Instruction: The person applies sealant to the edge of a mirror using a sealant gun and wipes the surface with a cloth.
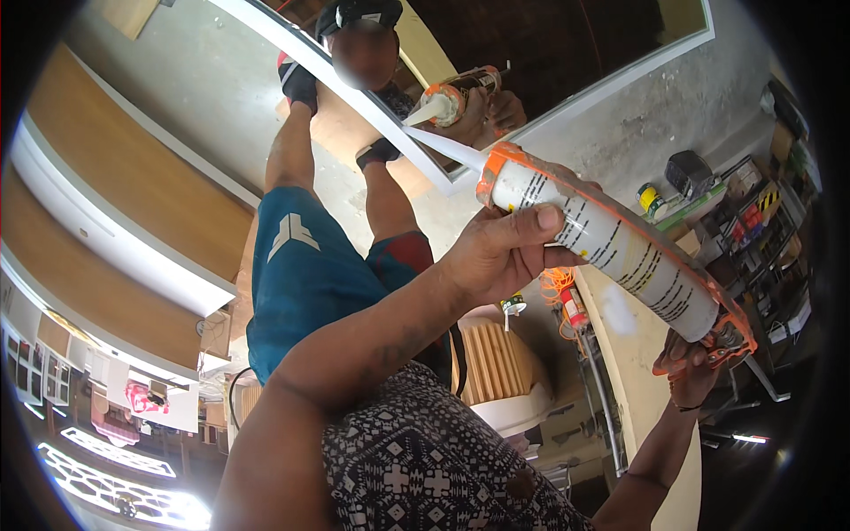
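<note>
A caulking gun with an orange frame holds a white cartridge [611,243] with dark print. My left hand [505,252] is closed round the cartridge behind the front ring, thumb on top. At the back end, my right hand [691,376] wraps round the orange handle [726,341]; some of its fingers are hidden. The long white nozzle [447,146] points up and left. Its tip is at the white frame [567,108] of a dark glass pane [553,44]; whether it touches cannot be told. The pane reflects the gun and hands.
Wooden panels [133,168] with white edges stand at the left. At the right, a shelf [686,208] carries a yellow can [651,199] and several tools. An orange cord [558,283], a red cylinder [573,307] and a ribbed wooden piece [496,363] lie beyond my arms.
</note>
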Motion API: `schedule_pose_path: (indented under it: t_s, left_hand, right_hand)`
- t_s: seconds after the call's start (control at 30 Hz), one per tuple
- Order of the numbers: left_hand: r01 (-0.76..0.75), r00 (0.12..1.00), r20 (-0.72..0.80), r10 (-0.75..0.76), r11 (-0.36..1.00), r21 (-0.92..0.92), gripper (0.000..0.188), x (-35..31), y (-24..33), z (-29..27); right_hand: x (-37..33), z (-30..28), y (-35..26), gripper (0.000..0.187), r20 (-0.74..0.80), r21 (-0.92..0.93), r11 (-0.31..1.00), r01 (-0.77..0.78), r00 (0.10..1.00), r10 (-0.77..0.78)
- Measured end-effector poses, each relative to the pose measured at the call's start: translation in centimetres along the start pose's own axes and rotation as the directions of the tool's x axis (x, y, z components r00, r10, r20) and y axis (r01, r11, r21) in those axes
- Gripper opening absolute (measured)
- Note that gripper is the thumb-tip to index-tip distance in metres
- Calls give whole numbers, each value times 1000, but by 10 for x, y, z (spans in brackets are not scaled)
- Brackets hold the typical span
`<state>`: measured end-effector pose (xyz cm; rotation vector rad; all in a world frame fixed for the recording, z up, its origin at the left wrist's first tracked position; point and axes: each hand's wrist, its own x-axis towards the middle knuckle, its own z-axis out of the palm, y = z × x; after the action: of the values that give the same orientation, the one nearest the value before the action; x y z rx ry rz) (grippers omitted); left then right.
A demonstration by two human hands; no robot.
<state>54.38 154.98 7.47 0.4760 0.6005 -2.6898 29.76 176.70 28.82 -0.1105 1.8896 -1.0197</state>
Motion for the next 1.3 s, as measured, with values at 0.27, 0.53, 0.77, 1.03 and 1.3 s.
schedule_pose_path:
  t_s: [0.27,0.53,0.77,1.03,1.3]
  left_hand:
    - [52,998,-30,-54,997,-49,52,-6,-14,-7]
    - [67,997,-45,-70,996,-63,54,-12,-29,-10]
    - [77,996,-50,-78,997,-15,54,-14,-36,-17]
    - [89,995,-44,-90,996,-20,54,-18,-47,-24]
    - [66,994,-82,-71,996,-60,46,-16,-52,-18]
  right_hand:
    - [-17,-20,19,21,-33,91,994,-65,997,68]
    - [-20,-11,19,31,2,-17,999,-33,999,33]
    - [-32,-37,34,35,0,107,977,-185,983,186]
    - [-33,-21,34,33,3,1,996,-84,996,84]
    - [-33,-22,22,24,41,26,991,-130,991,129]
